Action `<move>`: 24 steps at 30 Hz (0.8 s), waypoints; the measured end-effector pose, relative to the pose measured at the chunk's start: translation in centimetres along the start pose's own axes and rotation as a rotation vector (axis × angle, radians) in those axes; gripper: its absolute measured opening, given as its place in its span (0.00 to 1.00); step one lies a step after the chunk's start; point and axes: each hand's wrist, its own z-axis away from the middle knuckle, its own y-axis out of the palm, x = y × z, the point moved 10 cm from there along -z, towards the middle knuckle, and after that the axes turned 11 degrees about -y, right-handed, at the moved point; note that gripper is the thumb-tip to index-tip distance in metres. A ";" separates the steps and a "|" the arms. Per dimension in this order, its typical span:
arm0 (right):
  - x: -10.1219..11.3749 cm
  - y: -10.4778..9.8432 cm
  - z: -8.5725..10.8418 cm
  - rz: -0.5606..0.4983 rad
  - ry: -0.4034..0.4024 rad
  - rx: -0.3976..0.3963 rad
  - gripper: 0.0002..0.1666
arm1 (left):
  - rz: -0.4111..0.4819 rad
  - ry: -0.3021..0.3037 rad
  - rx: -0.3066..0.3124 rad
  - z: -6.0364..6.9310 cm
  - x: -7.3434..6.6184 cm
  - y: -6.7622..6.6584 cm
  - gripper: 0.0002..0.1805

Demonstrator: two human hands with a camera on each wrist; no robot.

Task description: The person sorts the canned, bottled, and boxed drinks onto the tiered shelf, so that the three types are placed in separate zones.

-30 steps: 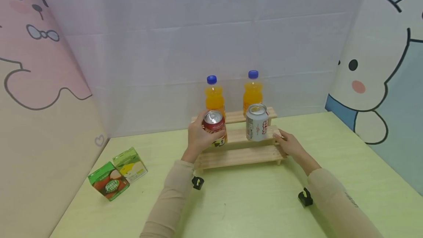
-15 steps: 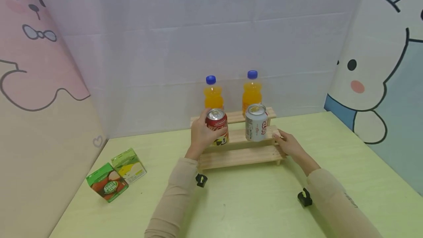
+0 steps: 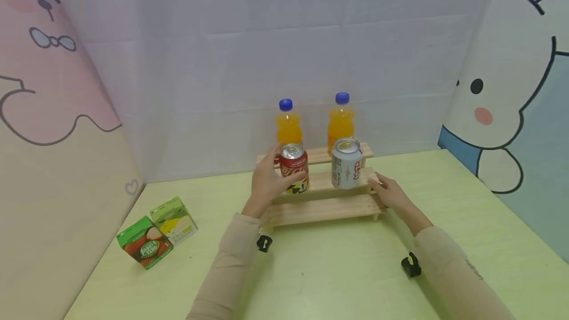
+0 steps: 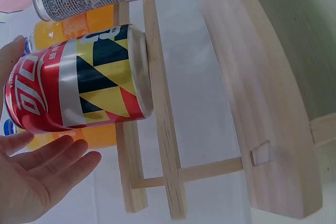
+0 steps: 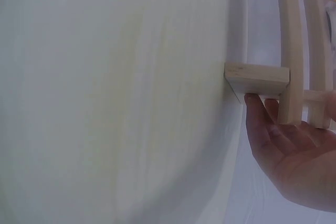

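Observation:
A red soda can stands upright on the middle tier of a three-tier wooden rack. My left hand is around the can's left side, thumb across the front. In the left wrist view, several fingers are spread apart from the can, whose base meets the slat. To its right on the same tier is a white soda can. My right hand holds the rack's right end, with the thumb on the middle tier; in the right wrist view its fingers reach beneath the wood.
Two orange drink bottles with blue caps stand on the top tier, one behind each can. On the table's left lie a green-and-red juice box and a light green juice box. A pale cloth wall rises behind the rack.
The red can has shifted slightly right and upright onto the middle tier. My left hand moved right with it, then drew back a little left, its fingers loosening. The right hand stays put.

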 end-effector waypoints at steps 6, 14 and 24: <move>0.0 0.1 -0.1 -0.015 -0.001 0.002 0.37 | 0.073 0.029 0.006 0.9 0.1 -0.8 0.41; -0.5 0.1 0.1 -0.050 0.014 0.004 0.38 | 0.059 0.096 0.008 3.5 0.8 -1.7 0.33; -0.4 0.2 0.0 -0.016 -0.001 0.025 0.39 | 0.016 0.255 -0.035 6.2 1.4 -2.8 0.31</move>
